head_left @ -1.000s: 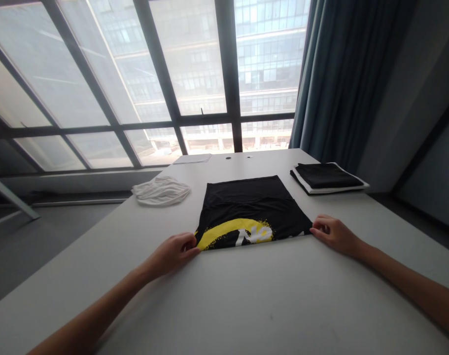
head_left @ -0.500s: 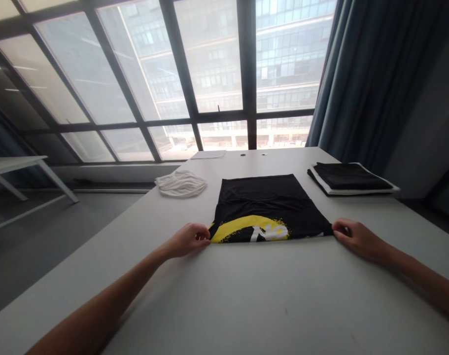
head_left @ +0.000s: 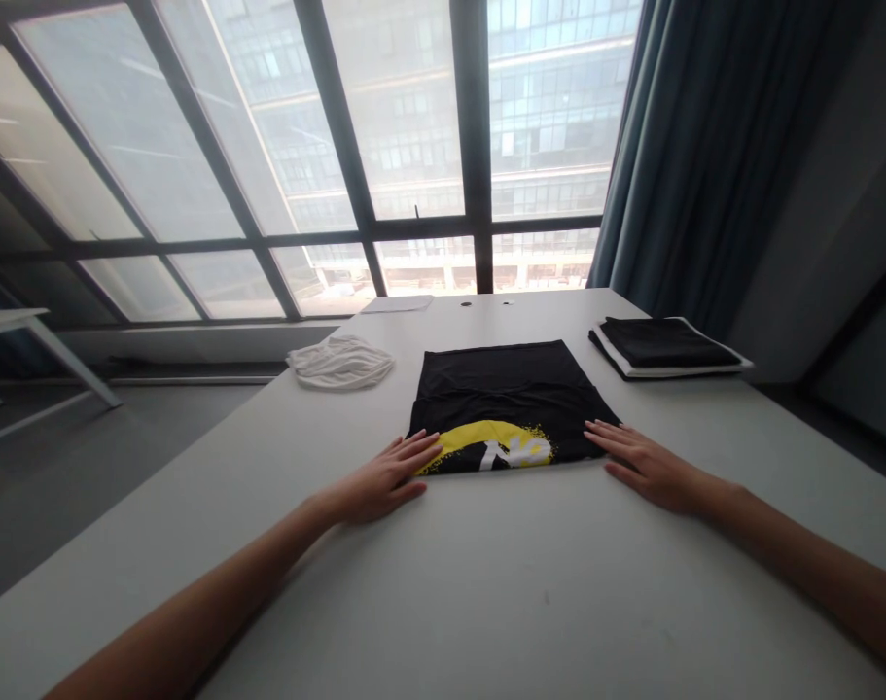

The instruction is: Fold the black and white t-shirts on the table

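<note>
At the centre we find a black garment (head_left: 497,374), folded into a roughly four-sided panel and lying flat on the white surface (head_left: 449,583), its near edge toward the viewer. Along that near part we note a curved yellow print (head_left: 478,430) with speckled edges, and beside it white lettering (head_left: 492,453) (only partly displayed, so we cannot read it); slight creases cross the middle of the cloth. The left hand (head_left: 388,476) lies palm down at the near left corner, its fingers (head_left: 422,447) extended and unclenched over the cloth and the thumb on the surface just beside the near edge. The right hand (head_left: 651,469) mirrors it at the near right corner, its fingers (head_left: 612,439) likewise straightened on the fabric, pinching nothing. Beyond the garment to the left we see a loosely bunched white cloth (head_left: 340,363); to the right, a neat stack of folded black and white fabric (head_left: 668,345), both apart from the garment. Near the far edge of the surface we observe a flat white sheet (head_left: 399,304) and a small dark disc (head_left: 466,304). Outermost we mark the dark-framed window (head_left: 413,117), the blue-grey curtain (head_left: 654,175) at right and a second white table (head_left: 9,321) at left.
</note>
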A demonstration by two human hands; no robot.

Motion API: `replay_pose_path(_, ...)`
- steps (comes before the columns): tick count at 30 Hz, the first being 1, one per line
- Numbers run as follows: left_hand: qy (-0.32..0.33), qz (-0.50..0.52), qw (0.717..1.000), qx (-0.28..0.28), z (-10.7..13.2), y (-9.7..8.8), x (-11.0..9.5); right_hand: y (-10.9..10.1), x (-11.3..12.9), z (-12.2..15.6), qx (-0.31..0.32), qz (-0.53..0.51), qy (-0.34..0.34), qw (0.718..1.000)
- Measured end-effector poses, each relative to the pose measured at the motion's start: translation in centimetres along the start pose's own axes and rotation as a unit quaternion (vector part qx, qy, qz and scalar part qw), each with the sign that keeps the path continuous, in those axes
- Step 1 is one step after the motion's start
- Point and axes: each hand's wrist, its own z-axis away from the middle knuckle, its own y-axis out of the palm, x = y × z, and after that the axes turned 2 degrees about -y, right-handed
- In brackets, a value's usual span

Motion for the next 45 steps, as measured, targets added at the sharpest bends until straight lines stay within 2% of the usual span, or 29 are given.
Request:
replay_pose_path(2, -0.002, 0.003, 1.000, 0.000, 0.3, -0.3, 0.7, 0.1, -1.2, 0.3, -0.006, 0.008, 0.006, 1.000)
replay_pose_path(6, 0.028, 0.011, 0.998, -0.048, 0.8, -1.0, 1.8, -0.5, -2.7, 0.8, -0.055, 0.034, -0.023, 0.998)
replay_pose_path(10, 0.055, 0.003, 0.995, -0.084, 0.7, -1.0, 2.1, -1.0, -2.5, 0.6, -0.072, 0.066, -0.037, 0.995)
replay_pose_path(14, 0.054, -0.004, 0.996, -0.073, 0.5, -1.2, 2.1, -1.1, -2.3, 0.2, -0.073, 0.096, -0.013, 0.993)
replay_pose_path(17, 0.042, 0.013, 0.997, -0.065, 0.5, -1.4, 2.2, -1.0, -2.5, 0.2, -0.076, 0.089, -0.003, 0.993)
replay_pose_path(23, 0.053, 0.038, 0.994, -0.091, 0.3, -1.6, 2.3, -1.4, -2.5, 0.4, -0.095, 0.055, -0.011, 0.994)
replay_pose_path(27, 0.048, 0.101, 0.991, -0.076, 1.2, -3.6, 0.8, -3.4, -1.1, 1.1, -0.073, -0.025, -0.009, 0.997)
replay_pose_path(31, 0.006, 0.182, 0.983, -0.001, 2.9, -7.4, -1.5, -7.2, 0.8, 2.3, 0.005, -0.148, 0.049, 0.988)
replay_pose_path(33, -0.013, 0.214, 0.976, 0.038, 3.4, -9.1, -1.9, -9.3, 1.2, 2.4, 0.051, -0.191, 0.068, 0.978)
replay_pose_path(35, -0.040, 0.253, 0.966, 0.044, 3.3, -10.0, -1.5, -11.0, 1.0, 1.8, 0.069, -0.229, 0.079, 0.968)
replay_pose_path(37, -0.073, 0.309, 0.948, 0.006, 2.4, -10.3, -0.3, -12.1, 0.3, 0.3, 0.035, -0.269, 0.089, 0.958)
replay_pose_path(40, -0.113, 0.386, 0.910, -0.097, -0.3, -9.8, 2.0, -12.3, -1.4, -3.4, -0.074, -0.309, 0.106, 0.942)
replay_pose_path(42, -0.127, 0.412, 0.888, -0.162, -2.7, -9.2, 3.7, -11.4, -2.9, -6.5, -0.136, -0.322, 0.121, 0.929)
replay_pose_path(45, -0.171, 0.400, 0.872, -0.223, -6.4, -7.7, 6.1, -8.6, -5.2, -11.1, -0.199, -0.315, 0.173, 0.912)
